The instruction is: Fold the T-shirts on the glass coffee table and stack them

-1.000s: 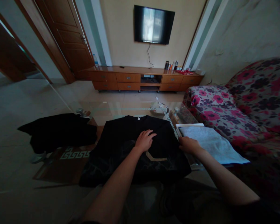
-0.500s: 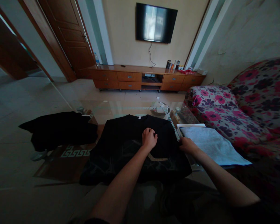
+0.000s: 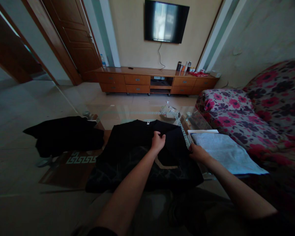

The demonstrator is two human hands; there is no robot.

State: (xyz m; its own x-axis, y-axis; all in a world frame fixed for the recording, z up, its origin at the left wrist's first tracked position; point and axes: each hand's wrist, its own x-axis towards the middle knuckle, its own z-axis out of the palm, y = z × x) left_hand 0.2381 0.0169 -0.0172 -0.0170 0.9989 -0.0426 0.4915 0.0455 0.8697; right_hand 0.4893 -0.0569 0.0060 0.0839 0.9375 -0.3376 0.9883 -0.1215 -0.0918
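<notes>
Fingers of the left hand [image 3: 158, 141] pinched up a fold of the black T-shirt [image 3: 127, 154], the right hand [image 3: 198, 152] beside them apparently steadying its edge, grip unclear.

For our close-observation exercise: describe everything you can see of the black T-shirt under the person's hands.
The black T-shirt is soft, dark fabric, spread flat on the glass table, neck away from the camera, a small white label at the collar. A faint pale print shows near its middle. The left hand pinches fabric below the collar; the right hand rests at its right edge, beside a folded light cloth.
</notes>
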